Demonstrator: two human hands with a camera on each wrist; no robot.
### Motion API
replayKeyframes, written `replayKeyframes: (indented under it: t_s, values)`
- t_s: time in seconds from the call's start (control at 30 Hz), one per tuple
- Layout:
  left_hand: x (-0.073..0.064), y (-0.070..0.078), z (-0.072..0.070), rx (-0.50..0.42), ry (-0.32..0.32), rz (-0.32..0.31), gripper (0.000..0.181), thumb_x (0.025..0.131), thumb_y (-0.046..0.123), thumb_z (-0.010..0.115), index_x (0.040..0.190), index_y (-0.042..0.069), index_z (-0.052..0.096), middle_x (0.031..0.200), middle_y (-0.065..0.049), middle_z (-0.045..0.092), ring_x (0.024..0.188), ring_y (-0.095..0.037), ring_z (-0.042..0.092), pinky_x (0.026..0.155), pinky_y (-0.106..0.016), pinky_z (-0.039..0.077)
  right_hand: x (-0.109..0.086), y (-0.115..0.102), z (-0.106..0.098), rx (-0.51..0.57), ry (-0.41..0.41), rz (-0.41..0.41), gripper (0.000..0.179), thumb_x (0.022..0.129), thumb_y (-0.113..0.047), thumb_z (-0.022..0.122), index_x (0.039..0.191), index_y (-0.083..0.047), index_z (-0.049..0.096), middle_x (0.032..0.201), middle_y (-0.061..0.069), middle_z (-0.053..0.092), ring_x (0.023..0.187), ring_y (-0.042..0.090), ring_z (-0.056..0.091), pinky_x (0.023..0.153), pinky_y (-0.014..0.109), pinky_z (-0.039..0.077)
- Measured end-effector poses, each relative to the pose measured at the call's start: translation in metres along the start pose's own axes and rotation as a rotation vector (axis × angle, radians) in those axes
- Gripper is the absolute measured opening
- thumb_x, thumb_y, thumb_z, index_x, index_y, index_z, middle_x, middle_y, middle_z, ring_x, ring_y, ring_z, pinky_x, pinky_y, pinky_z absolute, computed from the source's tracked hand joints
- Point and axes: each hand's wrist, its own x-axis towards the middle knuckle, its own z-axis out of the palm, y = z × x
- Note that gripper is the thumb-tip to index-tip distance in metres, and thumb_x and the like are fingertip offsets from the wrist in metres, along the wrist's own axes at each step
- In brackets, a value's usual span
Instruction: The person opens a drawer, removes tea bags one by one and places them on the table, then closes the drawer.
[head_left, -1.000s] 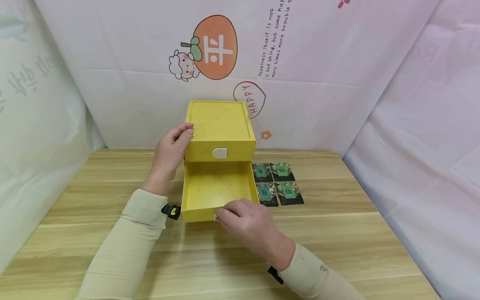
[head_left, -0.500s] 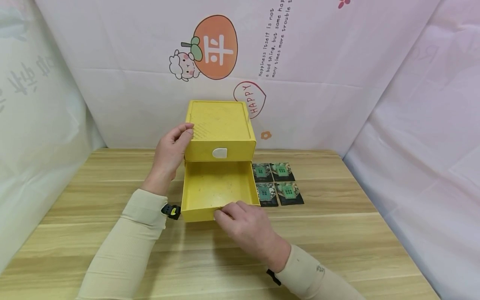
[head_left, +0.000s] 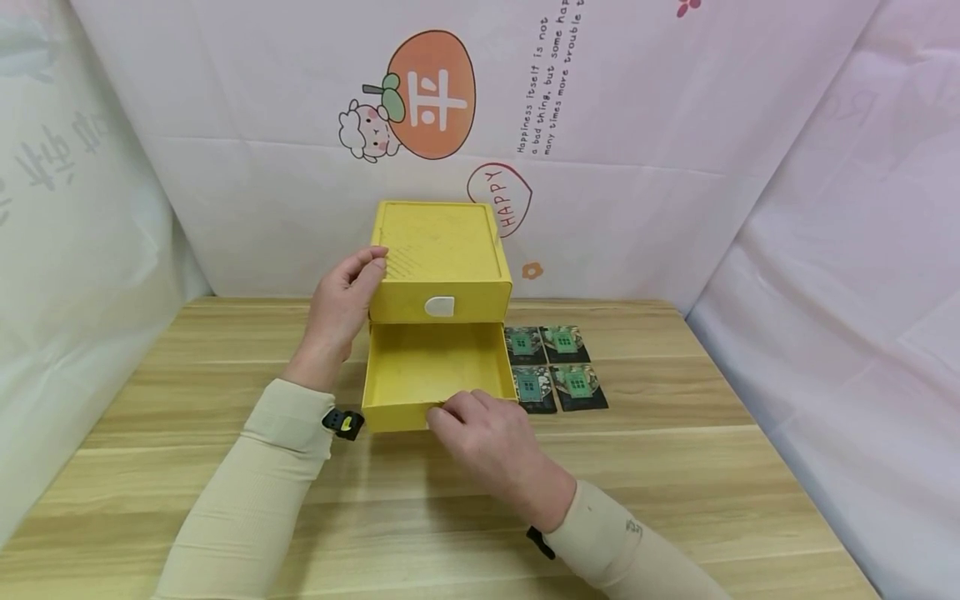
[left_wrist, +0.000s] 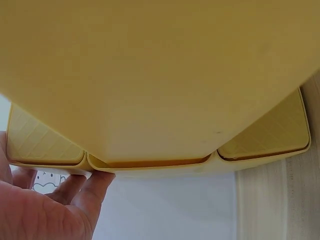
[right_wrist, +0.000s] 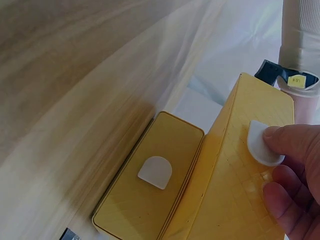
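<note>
A yellow drawer cabinet [head_left: 442, 242] stands at the back of the table with a lower drawer [head_left: 427, 375] pulled partway out, its inside bare. My right hand [head_left: 491, 446] is at the drawer's front. In the right wrist view, its thumb presses the white pull tab [right_wrist: 258, 145] while the other fingers curl close by. My left hand [head_left: 341, 300] rests on the cabinet's upper left side, fingertips over the top edge. From the left wrist, its fingers [left_wrist: 95, 192] lie along the cabinet's side, and the drawer's underside [left_wrist: 160, 90] fills much of the view.
Several dark square packets with green labels [head_left: 577, 383] lie on the wooden table [head_left: 660, 483], right of the cabinet. Below the pulled drawer is a closed one with a white tab [right_wrist: 156, 172]. Printed white cloth [head_left: 622, 217] hangs behind and at both sides.
The drawer has slid a little inward toward the cabinet, and my right hand has moved forward with it. The left hand stays in place.
</note>
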Motion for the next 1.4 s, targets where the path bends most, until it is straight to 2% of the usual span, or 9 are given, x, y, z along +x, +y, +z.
replayKeyframes:
  t_s: [0.2, 0.4, 0.6, 0.83, 1.4]
  values:
    - [0.000, 0.000, 0.000, -0.001, -0.008, 0.007, 0.051, 0.104, 0.057, 0.054, 0.147, 0.028, 0.061, 0.155, 0.002, 0.052, 0.140, -0.020, 0.048, 0.115, -0.047, 0.041, 0.003, 0.005, 0.003, 0.006, -0.018, 0.024, 0.015, 0.104, -0.010, 0.063, 0.094, -0.013, 0.074, 0.086, 0.001, 0.068, 0.068, 0.014, 0.065, 0.048, 0.025, 0.051]
    - [0.001, 0.000, -0.001, 0.000, -0.019, 0.012, 0.052, 0.105, 0.056, 0.053, 0.147, 0.027, 0.060, 0.154, 0.001, 0.053, 0.140, -0.020, 0.047, 0.115, -0.047, 0.040, 0.008, 0.011, 0.007, 0.000, -0.026, 0.037, 0.010, 0.101, -0.009, 0.067, 0.093, -0.012, 0.073, 0.086, 0.002, 0.069, 0.071, 0.015, 0.068, 0.047, 0.026, 0.050]
    - [0.001, 0.000, -0.001, 0.008, -0.027, 0.022, 0.052, 0.105, 0.056, 0.053, 0.148, 0.027, 0.059, 0.155, 0.002, 0.052, 0.143, -0.020, 0.046, 0.116, -0.048, 0.040, 0.013, 0.018, 0.015, -0.015, -0.007, 0.048, 0.011, 0.100, -0.011, 0.069, 0.090, -0.013, 0.072, 0.084, 0.001, 0.068, 0.068, 0.013, 0.064, 0.046, 0.026, 0.048]
    - [0.001, 0.001, -0.001, 0.020, -0.020, 0.024, 0.052, 0.105, 0.056, 0.052, 0.148, 0.027, 0.060, 0.154, 0.001, 0.053, 0.142, -0.020, 0.047, 0.116, -0.048, 0.040, 0.016, 0.022, 0.020, -0.038, -0.029, 0.070, 0.010, 0.099, -0.012, 0.071, 0.090, -0.014, 0.073, 0.084, 0.001, 0.068, 0.066, 0.013, 0.063, 0.045, 0.026, 0.047]
    - [0.001, -0.001, -0.002, 0.023, -0.016, 0.013, 0.053, 0.105, 0.057, 0.052, 0.148, 0.027, 0.060, 0.155, 0.001, 0.053, 0.141, -0.021, 0.048, 0.116, -0.047, 0.041, 0.022, 0.027, 0.028, -0.039, -0.062, 0.104, 0.007, 0.098, -0.017, 0.074, 0.092, -0.014, 0.076, 0.085, 0.002, 0.070, 0.069, 0.014, 0.065, 0.051, 0.027, 0.053]
